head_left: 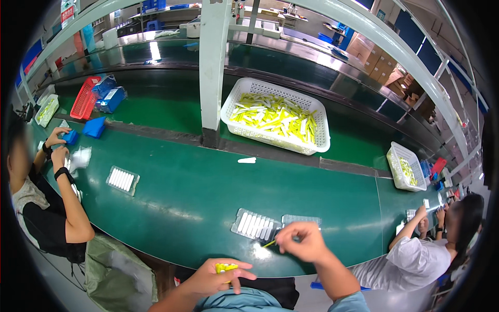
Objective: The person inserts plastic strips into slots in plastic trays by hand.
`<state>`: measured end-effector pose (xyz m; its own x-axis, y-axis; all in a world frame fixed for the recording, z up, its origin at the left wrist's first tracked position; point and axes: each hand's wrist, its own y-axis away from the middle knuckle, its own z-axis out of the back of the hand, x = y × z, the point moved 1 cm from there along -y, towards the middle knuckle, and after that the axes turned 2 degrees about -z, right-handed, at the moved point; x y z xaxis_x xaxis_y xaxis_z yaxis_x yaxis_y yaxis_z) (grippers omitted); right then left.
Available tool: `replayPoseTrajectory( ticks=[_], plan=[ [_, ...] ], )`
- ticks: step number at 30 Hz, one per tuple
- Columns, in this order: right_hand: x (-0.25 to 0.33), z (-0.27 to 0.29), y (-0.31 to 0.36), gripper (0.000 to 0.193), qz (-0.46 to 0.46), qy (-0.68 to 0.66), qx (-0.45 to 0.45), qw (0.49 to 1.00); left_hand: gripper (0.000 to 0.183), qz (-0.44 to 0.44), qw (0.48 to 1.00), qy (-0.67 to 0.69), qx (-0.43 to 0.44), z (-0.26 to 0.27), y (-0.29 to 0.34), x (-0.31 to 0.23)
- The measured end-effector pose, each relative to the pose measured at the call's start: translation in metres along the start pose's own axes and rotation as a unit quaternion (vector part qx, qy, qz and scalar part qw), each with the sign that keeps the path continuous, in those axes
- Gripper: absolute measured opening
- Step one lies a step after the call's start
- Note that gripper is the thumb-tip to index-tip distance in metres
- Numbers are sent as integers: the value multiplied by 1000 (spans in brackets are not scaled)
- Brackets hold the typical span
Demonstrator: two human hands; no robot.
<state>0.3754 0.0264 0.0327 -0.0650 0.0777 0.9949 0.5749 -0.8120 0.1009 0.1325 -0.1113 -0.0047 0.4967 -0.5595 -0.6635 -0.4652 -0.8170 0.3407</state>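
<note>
My left hand [215, 281] is at the table's near edge, its fingers curled around a bunch of small yellow-and-white sticks [226, 268]. To its right and farther in, my right hand [306, 243] pinches one thin yellow-green stick [268, 244] between thumb and forefinger. Just beyond that stick, a clear plastic tray [235, 229] holds a row of several white pieces. A second clear tray [301, 219] lies beside it, partly covered by my right hand. A single white piece [247, 160] rests farther back on the green table.
A large white basket [228, 117] of yellow and white sticks stands beyond the table, right of a white post [212, 67]. Another filled tray [136, 183] lies to the left. Co-workers sit at both ends. A smaller white basket [397, 179] stands right; a red basket [86, 93] is left.
</note>
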Motion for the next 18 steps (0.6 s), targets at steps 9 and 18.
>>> replayPoseTrajectory(
  ticks=[9,18],
  plan=[
    [10,16,-34,17,109,462,51,879,41,-47,984,169,-6,12,2,11],
    [6,12,-30,57,176,538,36,824,53,-1,987,154,37,12,4,-2]
  ],
)
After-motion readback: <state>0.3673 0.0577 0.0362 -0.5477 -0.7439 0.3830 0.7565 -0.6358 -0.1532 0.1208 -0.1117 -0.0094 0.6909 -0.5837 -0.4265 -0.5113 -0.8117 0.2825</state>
